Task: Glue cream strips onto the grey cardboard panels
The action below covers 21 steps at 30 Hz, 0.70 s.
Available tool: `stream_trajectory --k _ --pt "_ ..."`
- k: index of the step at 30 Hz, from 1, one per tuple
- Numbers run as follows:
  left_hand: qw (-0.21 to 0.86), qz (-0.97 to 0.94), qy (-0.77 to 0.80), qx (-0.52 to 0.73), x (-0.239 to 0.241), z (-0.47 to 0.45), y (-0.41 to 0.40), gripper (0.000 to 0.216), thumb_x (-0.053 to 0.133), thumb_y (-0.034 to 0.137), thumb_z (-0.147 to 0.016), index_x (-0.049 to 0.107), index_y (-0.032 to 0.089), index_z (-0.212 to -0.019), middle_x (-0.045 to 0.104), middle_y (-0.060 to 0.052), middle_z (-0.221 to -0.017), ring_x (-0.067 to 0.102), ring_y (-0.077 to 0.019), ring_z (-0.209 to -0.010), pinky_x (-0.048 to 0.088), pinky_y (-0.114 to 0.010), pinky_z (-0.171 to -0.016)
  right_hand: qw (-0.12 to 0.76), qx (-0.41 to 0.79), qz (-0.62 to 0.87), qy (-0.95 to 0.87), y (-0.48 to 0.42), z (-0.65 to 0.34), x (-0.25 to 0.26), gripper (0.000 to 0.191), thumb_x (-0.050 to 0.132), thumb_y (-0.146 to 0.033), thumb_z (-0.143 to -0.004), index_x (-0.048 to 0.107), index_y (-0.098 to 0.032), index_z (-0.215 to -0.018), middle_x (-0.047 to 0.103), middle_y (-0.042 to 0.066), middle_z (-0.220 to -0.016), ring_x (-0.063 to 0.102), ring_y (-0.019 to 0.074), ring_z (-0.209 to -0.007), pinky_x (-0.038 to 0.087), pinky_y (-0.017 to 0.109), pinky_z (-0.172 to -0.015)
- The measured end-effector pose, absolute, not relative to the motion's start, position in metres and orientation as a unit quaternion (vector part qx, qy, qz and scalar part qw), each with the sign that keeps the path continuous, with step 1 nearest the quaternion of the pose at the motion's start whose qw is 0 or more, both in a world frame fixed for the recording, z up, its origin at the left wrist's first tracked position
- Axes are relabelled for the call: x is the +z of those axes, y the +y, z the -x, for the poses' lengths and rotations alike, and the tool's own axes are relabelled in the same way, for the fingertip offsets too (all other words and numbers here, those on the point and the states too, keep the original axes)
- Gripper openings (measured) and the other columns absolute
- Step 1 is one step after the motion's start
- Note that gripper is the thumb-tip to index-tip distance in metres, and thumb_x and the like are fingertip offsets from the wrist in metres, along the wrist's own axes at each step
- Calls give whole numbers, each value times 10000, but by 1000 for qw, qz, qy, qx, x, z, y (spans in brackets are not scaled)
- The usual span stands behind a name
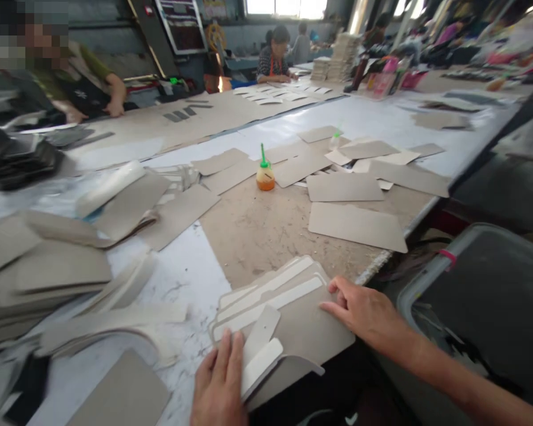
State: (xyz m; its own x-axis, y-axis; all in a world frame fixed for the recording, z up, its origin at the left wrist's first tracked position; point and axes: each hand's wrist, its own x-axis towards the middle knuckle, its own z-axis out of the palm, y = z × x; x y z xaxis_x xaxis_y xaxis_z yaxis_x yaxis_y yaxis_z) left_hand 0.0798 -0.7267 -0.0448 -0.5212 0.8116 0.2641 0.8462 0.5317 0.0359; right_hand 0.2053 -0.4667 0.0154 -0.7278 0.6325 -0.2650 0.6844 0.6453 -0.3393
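Right hand (353, 307) holds grey panel (313, 325) while left hand (222, 381) seemingly touches strips (263, 362)

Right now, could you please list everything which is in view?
Table: one, white, centre
Board: one, brown, middle
Panels: many, beige, across the table
Flat strips: several, cream, on the near panels
Squeeze bottle: one, green and orange, on the board
Small bottle: one, green tip, among farther panels
Curved pieces: several, cream, left
Dark stack: one, black, left edge
Pale stacks: several, beige, far end
Containers: several, pink, far end
Rimmed object: one, grey, right
People: several, mixed clothing, background
Background clutter: too blurred
Left hand: one, bare, on the strips
Right hand: one, bare, at near panels' edge
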Motion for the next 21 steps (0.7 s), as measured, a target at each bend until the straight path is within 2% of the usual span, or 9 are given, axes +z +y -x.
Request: stream_trajectory --k 2,5,7,14,17,21 --pt "98 458 -879 -95 -45 -85 -727 875 302 -111 -656 123 229 -1442 496 -83 -1331 501 -232 -1086 468 -357 -895 61 -214 -375 900 -465 -205 10 222 579 -387 -795 536 -205 -915 638 16 -713 605 200 -660 349 273 -593" --pt "91 426 -894 -104 -43 -89 -724 742 330 -97 -669 382 186 -1353 499 -63 -1334 488 -229 -1065 471 -347 -900 60 -257 -376 888 -457 -202 3 195 564 -389 -772 530 -208 -836 625 16 -688 576 185 -633 335 263 -562" --pt "92 412 -900 -106 -41 -91 -722 678 337 -92 -685 454 163 -1302 502 -65 -1331 478 -233 -1071 462 -351 -912 57 -286 -371 881 -452 -201 1 180 549 -384 -757 522 -207 -767 598 10 -636 544 170 -591 321 255 -532" --pt "122 410 -896 -116 -47 -89 -722 639 340 -104 -702 478 144 -1274 491 -85 -1331 476 -238 -1074 448 -350 -908 22 -444 -339 829 -453 -192 9 224 496 -400 -759 447 -201 -669 474 -41 -555 444 117 -517 295 229 -478" --pt "134 414 -893 -116 -50 -87 -722 626 344 -113 -684 501 113 -1246 502 -114 -1312 479 -241 -1061 445 -351 -908 2 -401 -315 860 -452 -184 19 179 492 -343 -766 457 -195 -673 497 -33 -587 453 120 -557 314 231 -509" --pt "121 428 -888 -121 -49 -87 -722 709 330 -119 -639 488 169 -1267 510 -70 -1310 496 -219 -1021 466 -330 -882 15 -326 -307 894 -443 -177 25 130 490 -296 -779 486 -192 -702 552 -12 -626 492 133 -590 338 243 -546"
